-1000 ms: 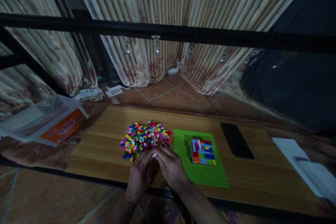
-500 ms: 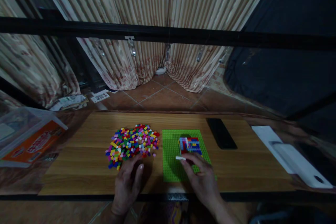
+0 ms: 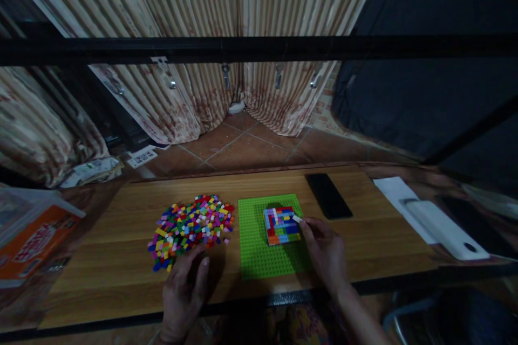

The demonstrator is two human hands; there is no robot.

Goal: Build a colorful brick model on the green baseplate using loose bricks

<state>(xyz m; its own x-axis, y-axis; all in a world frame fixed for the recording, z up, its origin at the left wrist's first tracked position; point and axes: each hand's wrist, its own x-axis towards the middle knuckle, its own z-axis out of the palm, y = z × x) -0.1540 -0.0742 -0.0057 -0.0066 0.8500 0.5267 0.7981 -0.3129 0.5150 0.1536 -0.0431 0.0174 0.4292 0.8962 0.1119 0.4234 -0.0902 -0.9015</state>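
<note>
A green baseplate (image 3: 259, 250) lies on the wooden table (image 3: 101, 259). On it stands a small square block of many-coloured bricks (image 3: 281, 225). My right hand (image 3: 326, 250) pinches a small white brick (image 3: 297, 219) at the block's right edge. To the left lies a heap of small coloured bricks (image 3: 190, 226). My left hand (image 3: 184, 291) rests flat on the table just below that heap, fingers loosely apart, holding nothing.
A black phone (image 3: 327, 203) lies right of the baseplate. A white flat device on white paper (image 3: 439, 221) sits at the table's right end. A clear plastic box with an orange label (image 3: 28, 237) is at far left. A black bar (image 3: 259, 48) crosses overhead.
My right hand has left my left hand and carried the white brick from the heap's edge to the right side of the built block. My left hand stayed by the heap.
</note>
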